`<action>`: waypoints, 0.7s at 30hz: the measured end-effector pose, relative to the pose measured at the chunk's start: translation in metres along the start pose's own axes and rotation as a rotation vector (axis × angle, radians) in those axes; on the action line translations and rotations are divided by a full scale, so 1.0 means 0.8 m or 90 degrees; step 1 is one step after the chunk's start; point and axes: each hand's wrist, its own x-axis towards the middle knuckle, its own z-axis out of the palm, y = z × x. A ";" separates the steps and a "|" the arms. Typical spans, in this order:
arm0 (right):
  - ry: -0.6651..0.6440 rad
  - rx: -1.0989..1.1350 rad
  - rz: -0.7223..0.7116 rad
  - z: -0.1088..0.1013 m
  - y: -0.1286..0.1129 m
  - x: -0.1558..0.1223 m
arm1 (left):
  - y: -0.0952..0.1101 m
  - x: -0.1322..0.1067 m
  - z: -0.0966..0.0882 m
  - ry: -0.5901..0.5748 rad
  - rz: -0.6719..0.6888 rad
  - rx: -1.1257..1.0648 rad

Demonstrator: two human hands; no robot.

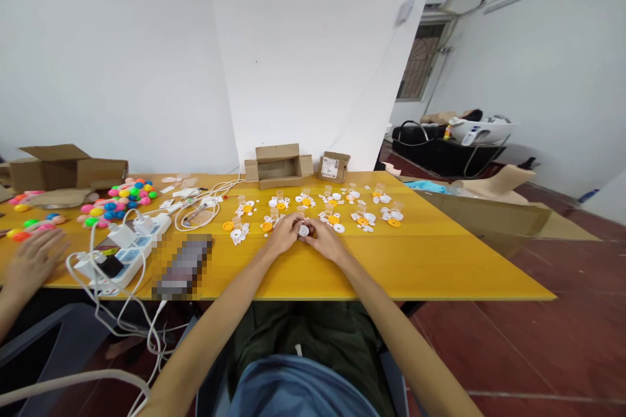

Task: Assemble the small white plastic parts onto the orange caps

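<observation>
Close together over the near middle of the yellow table, my left hand (286,233) and my right hand (323,238) have their fingers closed around a small round whitish plastic piece (304,230). It looks like a little cup or lid, though the fingers cover part of it. Just beyond my hands lie several small groups of plastic parts: an orange ring (227,226), a white disc (339,228), flat white pieces with holes (238,235) and small clear cups (280,195). More orange rings (394,223) and white discs (396,215) lie to the right.
Left of me are a phone (184,267), a power strip (134,251) with tangled white cables, and colourful balls (122,199). Another person's hand (36,257) rests at the far left. Open cardboard boxes (278,169) stand along the wall. The table edge (440,299) runs before me.
</observation>
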 end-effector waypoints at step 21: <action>0.030 -0.012 -0.014 0.000 -0.007 -0.002 | 0.004 0.004 -0.001 0.029 -0.029 -0.050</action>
